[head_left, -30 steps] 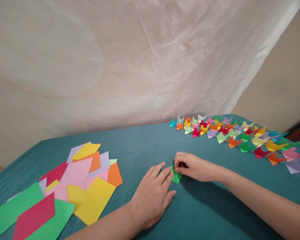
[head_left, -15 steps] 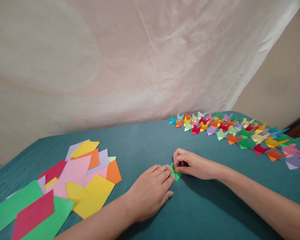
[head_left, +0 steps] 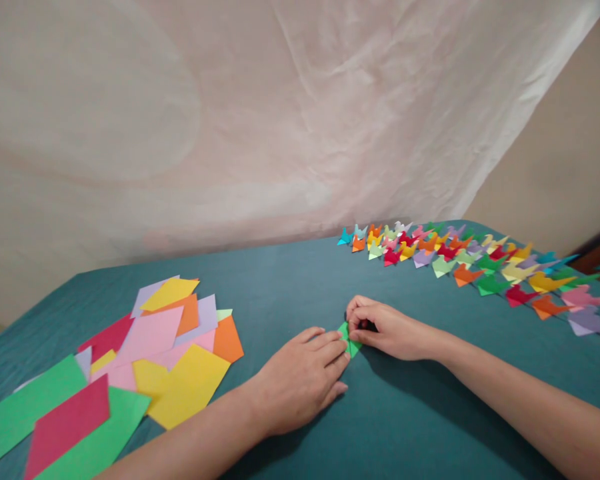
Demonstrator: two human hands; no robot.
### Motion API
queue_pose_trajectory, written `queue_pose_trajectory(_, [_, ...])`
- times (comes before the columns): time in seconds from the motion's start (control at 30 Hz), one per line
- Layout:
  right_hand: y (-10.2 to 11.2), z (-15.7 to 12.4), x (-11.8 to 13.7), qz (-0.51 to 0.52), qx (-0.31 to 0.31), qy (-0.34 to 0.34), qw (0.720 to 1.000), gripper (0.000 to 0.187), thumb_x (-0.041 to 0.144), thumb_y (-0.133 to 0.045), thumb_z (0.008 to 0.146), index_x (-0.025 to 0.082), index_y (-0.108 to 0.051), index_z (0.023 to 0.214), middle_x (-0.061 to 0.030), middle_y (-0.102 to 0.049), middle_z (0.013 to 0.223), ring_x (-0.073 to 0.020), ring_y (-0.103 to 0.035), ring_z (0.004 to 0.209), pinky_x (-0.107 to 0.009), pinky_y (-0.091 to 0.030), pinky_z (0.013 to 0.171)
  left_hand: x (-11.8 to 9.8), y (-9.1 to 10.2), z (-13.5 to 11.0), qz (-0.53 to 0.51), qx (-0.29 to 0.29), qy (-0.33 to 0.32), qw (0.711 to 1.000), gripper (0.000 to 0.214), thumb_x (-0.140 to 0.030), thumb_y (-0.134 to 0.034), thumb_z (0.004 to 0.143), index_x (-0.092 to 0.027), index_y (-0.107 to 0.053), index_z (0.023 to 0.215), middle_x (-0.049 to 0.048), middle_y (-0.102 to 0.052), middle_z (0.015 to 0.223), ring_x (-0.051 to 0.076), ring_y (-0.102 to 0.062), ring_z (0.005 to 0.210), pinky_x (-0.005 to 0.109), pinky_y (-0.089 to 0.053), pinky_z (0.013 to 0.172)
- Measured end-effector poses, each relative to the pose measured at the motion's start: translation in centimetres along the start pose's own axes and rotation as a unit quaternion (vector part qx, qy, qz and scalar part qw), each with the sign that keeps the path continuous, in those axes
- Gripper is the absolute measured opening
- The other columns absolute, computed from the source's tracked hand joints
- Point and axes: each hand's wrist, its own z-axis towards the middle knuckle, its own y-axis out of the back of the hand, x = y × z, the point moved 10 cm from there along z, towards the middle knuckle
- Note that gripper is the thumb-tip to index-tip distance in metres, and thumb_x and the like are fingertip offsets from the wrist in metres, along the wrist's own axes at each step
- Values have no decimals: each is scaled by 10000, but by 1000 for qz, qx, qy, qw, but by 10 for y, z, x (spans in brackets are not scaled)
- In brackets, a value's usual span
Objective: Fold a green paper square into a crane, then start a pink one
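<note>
A small folded piece of green paper (head_left: 354,348) lies on the table between my hands, partly covered by fingers. My left hand (head_left: 305,377) rests flat on the table, its fingertips over the paper's left side and its fingers stretched out. From the right, my right hand (head_left: 375,328) pinches the upper right part of the same paper, thumb against curled fingers. The exact fold under the fingertips is hidden.
Loose coloured paper sheets (head_left: 190,387) overlap on the left, beside my left forearm. Rows of folded paper birds (head_left: 490,285) stand along the right and back right. A pale cloth (head_left: 280,133) hangs behind the teal-covered table (head_left: 280,280).
My left fingertips have slid slightly right over the green paper. The right hand keeps its pinch almost unmoved. The view has shifted very slightly.
</note>
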Motion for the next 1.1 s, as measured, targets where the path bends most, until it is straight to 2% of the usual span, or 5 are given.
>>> queue_pose_trajectory(1.1, [1, 1, 2, -39, -24, -37, 998, 116, 106, -531, 779, 169, -519, 681, -32, -538, 854, -127, -520, 722, -248, -421, 669, 1, 5, 0, -7, 20, -33, 999, 350, -347, -420, 921, -198, -475, 1233, 50, -549, 1227, 184, -453, 1169, 339, -238, 1046])
